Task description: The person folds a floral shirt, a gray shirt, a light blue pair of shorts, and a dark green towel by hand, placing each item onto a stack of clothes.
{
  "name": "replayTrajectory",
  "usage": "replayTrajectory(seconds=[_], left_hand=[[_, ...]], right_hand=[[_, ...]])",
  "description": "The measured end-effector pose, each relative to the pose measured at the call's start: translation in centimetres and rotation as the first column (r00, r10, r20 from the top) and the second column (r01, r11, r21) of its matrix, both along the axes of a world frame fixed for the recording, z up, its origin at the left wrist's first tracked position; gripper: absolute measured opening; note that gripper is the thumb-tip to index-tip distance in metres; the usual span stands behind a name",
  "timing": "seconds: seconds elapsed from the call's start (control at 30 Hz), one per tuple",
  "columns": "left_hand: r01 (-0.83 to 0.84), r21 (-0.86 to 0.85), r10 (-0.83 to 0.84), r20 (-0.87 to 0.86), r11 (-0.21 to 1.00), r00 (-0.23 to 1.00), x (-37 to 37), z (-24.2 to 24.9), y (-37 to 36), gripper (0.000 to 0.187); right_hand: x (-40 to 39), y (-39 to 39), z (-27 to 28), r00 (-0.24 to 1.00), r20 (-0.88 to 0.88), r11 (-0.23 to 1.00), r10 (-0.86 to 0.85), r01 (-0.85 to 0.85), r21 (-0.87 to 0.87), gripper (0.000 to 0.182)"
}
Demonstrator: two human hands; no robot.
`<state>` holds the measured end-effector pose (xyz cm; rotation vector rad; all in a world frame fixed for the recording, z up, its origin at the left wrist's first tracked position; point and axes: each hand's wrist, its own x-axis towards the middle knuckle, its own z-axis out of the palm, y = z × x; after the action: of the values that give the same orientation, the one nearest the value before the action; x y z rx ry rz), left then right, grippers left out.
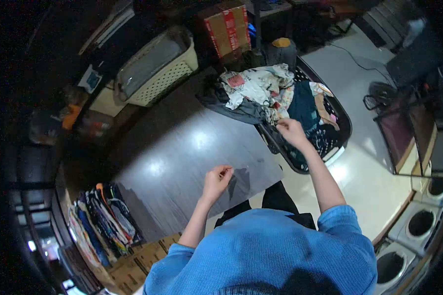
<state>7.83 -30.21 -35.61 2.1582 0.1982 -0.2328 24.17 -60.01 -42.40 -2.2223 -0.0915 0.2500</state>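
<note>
My right hand [292, 132] is at the near edge of a heap of clothes, fingers bent together against a patterned cloth [272, 114]; whatever they pinch is hidden. Over the grey table [182, 162] my left hand [216, 184] is held with its fingers curled closed, and nothing shows in them. A white printed garment [256, 81] lies crumpled on top of a dark grey garment [243, 109] at the table's far right corner. Beside the table, a black basket [348, 120] holds several folded or bunched clothes, among them a dark green one [302, 108].
Several garments stand in a row [106, 216] at the table's left end, near a brown carton [142, 260]. Behind the table are a cream laundry basket [165, 81] and a cardboard box with red tape [229, 32]. White-rimmed round openings [421, 223] line the lower right.
</note>
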Motion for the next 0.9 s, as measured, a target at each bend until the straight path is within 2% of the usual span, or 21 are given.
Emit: replayTrajectory(seconds=[0.03, 0.07, 0.13, 0.17, 0.23, 0.27, 0.3, 0.33, 0.37, 0.4, 0.43, 0.47, 0.5, 0.53, 0.63, 0.7, 0.73, 0.77, 0.8, 0.83, 0.9], left_hand=[[-0.029, 0.016, 0.028, 0.035, 0.999, 0.999, 0.2, 0.1, -1.1, 0.024], [-0.013, 0.042, 0.005, 0.193, 0.999, 0.981, 0.6, 0.6, -2.3, 0.027], [0.019, 0.112, -0.071, 0.482, 0.993, 0.873, 1.4, 3.2, -5.1, 0.036], [0.042, 0.178, -0.140, 0.587, 0.983, 0.797, 2.1, 6.3, -6.6, 0.044], [-0.075, 0.258, -0.174, 0.812, 0.963, 0.557, 2.3, 13.3, -9.6, 0.037], [-0.162, 0.203, -0.149, 0.944, 0.966, 0.294, 2.0, 15.2, -10.5, 0.031], [-0.272, 0.129, -0.132, 0.991, 0.954, 0.010, 1.7, 17.0, -11.5, 0.030], [-0.359, 0.042, -0.157, 0.942, 0.932, -0.296, 1.7, 19.2, -12.4, 0.032], [-0.408, -0.061, -0.203, 0.795, 0.911, -0.572, 1.9, 20.9, -13.1, 0.035], [-0.068, 0.053, -0.083, 0.778, 0.996, -0.623, 1.6, 21.3, -14.0, 0.039], [0.276, 0.175, 0.045, 0.767, 0.945, -0.641, 1.4, 21.7, -14.9, 0.044], [0.866, 0.220, 0.099, 0.951, 0.449, -0.292, 0.8, 21.4, -16.8, 0.055], [0.846, 0.082, 0.146, 0.972, 0.527, -0.185, 0.7, 21.4, -18.3, 0.053], [0.806, -0.057, 0.207, 0.975, 0.589, -0.082, 0.8, 21.8, -19.9, 0.051], [0.579, -0.468, 0.431, 0.877, 0.668, 0.211, 1.2, 23.8, -24.3, 0.045], [0.595, -0.404, 0.483, 0.875, 0.695, 0.029, 1.9, 24.7, -24.7, 0.041], [0.663, -0.194, 0.450, 0.861, 0.723, -0.238, 3.6, 25.3, -23.5, 0.039], [0.668, 0.028, 0.412, 0.767, 0.744, -0.491, 5.6, 26.0, -22.2, 0.037], [0.605, 0.245, 0.370, 0.603, 0.757, -0.707, 7.3, 26.7, -21.6, 0.035], [0.374, 0.006, 0.310, 0.547, 0.928, -0.778, 8.8, 27.9, -23.1, 0.039], [0.484, 0.039, 0.381, 0.560, 0.874, -0.735, 8.2, 27.0, -23.6, 0.040]], right_hand=[[2.5, -1.0, -1.5, 1.000, 0.014, 1.000, -0.007, 0.007, 0.023, 0.035], [4.9, -1.5, -3.1, 0.999, 0.028, 0.999, -0.018, 0.017, 0.048, 0.042], [9.1, -1.1, -1.8, 0.998, -0.051, 0.994, -0.037, 0.031, -0.100, 0.059], [11.0, -1.0, -3.5, 0.999, 0.024, 1.000, -0.026, 0.026, -0.014, 0.069], [13.4, 1.0, -5.4, 0.951, 0.308, 0.995, -0.026, 0.053, -0.080, 0.075], [14.2, 2.0, -6.8, 0.950, 0.312, 0.994, 0.026, 0.008, -0.109, 0.074], [15.0, 3.1, -8.1, 0.946, 0.316, 0.990, 0.078, -0.036, -0.136, 0.072], [15.7, 4.0, -9.3, 0.967, 0.186, 0.978, 0.172, -0.146, -0.147, 0.068], [16.0, 4.8, -9.8, 0.963, 0.057, 0.957, 0.263, -0.252, -0.145, 0.064], [15.4, 5.5, -9.6, 0.972, 0.015, 0.962, 0.236, -0.231, -0.147, 0.057], [14.3, 6.2, -9.1, 0.979, -0.023, 0.967, 0.204, -0.205, -0.153, 0.051], [13.2, 6.2, -8.5, 0.984, -0.058, 0.971, 0.169, -0.176, -0.164, 0.045], [11.9, 5.5, -8.3, 0.981, 0.041, 0.970, 0.192, -0.183, -0.162, 0.034], [11.3, 4.2, -9.0, 0.960, 0.047, 0.955, 0.275, -0.268, -0.127, 0.030], [8.1, -2.3, -7.0, 0.906, 0.058, 0.907, 0.419, -0.415, -0.073, 0.032], [6.0, -6.9, -5.0, 0.899, -0.047, 0.901, 0.434, -0.435, 0.006, 0.036], [5.2, -8.8, -4.0, 0.922, -0.076, 0.925, 0.380, -0.378, 0.048, 0.035], [4.6, -10.3, -3.1, 0.941, -0.104, 0.945, 0.323, -0.315, 0.089, 0.035], [4.3, -11.5, -2.0, 0.955, -0.131, 0.959, 0.267, -0.250, 0.132, 0.034], [4.5, -12.3, -0.7, 0.957, -0.185, 0.955, 0.225, -0.179, 0.234, 0.031], [4.6, -13.6, 3.9, 0.948, -0.260, 0.915, 0.182, -0.066, 0.399, 0.023]])
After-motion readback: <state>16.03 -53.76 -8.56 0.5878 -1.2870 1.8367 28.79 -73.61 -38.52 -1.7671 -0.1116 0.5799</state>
